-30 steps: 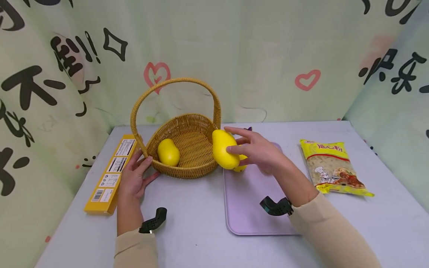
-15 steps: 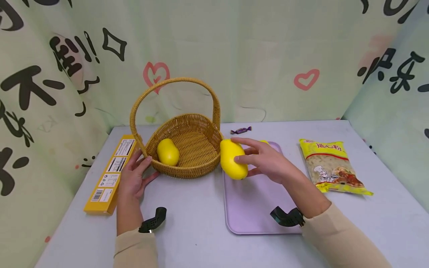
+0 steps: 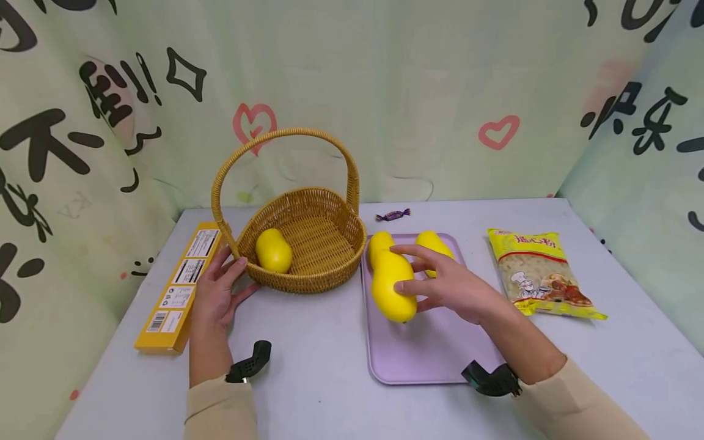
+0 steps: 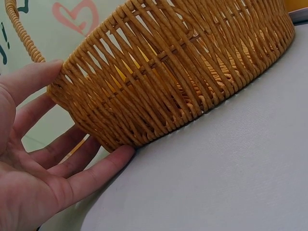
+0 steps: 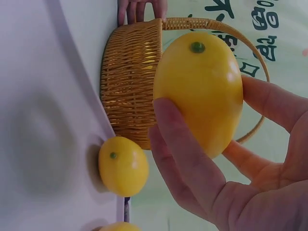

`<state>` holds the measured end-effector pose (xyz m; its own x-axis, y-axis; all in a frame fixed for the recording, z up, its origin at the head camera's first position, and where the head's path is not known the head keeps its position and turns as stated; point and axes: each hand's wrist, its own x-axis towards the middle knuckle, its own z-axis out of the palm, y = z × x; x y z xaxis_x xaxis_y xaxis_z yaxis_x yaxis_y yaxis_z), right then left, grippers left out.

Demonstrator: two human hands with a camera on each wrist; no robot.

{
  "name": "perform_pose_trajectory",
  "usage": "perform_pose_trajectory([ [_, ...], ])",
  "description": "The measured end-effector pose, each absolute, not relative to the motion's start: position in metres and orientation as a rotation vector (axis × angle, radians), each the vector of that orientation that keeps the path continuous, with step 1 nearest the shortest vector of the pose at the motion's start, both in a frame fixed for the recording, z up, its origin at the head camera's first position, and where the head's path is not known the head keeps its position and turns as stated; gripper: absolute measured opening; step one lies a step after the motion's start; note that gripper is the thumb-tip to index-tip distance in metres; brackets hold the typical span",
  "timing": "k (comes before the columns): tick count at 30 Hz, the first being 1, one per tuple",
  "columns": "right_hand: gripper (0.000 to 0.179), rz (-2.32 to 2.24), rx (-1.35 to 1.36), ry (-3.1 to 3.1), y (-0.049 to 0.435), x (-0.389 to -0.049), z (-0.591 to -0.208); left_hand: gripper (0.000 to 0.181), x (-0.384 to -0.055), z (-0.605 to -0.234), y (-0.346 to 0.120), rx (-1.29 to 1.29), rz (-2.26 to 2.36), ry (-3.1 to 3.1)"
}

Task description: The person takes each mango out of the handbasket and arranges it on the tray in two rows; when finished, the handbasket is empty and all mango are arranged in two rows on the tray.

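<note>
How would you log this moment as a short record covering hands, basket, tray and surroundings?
left hand: touches the left side of the basket
right hand: grips a yellow fruit above the lilac tray
basket contents: one fruit
tray contents: two more fruits, far end
beyond tray: purple-wrapped candy
right of tray: yellow-topped bag
left of basket: long yellow box

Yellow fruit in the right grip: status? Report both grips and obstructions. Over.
Right grip: holding yellow fruit, raised above purple tray. Left grip: touching left side of basket. Possible obstruction: two more fruits on tray, just beyond.
</note>
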<state>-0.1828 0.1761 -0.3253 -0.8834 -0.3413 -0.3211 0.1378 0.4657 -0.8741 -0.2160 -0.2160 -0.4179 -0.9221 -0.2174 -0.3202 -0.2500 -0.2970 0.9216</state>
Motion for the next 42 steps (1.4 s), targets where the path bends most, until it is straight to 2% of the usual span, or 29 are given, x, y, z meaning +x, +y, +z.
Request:
perform_pose_trajectory([
  [12, 0.074, -1.403, -0.140, 2.139, 0.189, -0.167, -0.342, 0.065, -0.215, -0.417, -0.216, -0.589, 2.438, 1.846],
  [27, 0.070, -1.325, -0.118, 2.216, 0.184, -0.163, -0.374, 0.059, -0.215, -0.416, -0.216, -0.616, 2.443, 1.833],
  [42, 0.068, -1.370, -0.093, 2.177, 0.182, -0.168, -0.378, 0.063, -0.217, -0.418, -0.217, -0.608, 2.428, 1.849],
])
